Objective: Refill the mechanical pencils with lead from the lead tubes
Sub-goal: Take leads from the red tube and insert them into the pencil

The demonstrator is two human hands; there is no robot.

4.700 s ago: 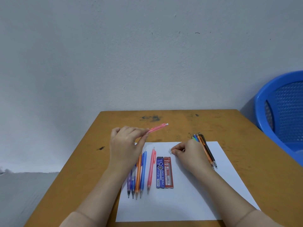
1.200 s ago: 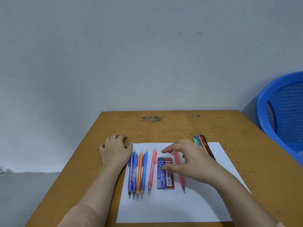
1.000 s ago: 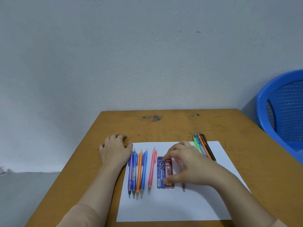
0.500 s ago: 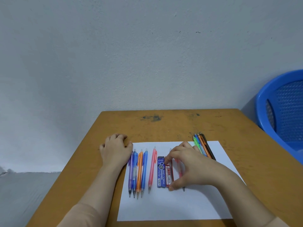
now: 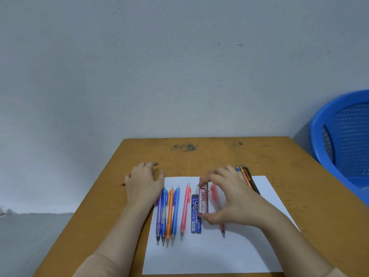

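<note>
1 red lead tube (image 5: 203, 200) is pinched end to end by the right hand (image 5: 237, 198); left hand (image 5: 142, 184) rests slack.

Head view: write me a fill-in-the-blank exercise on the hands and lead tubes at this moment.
The right hand pinches the red lead tube by its two ____.
The blue lead tube lies flat on the white ____.
Left of it, ____ pencils lie in a row.
The left hand holds ____.
Missing: ends; paper; five; nothing.
</note>
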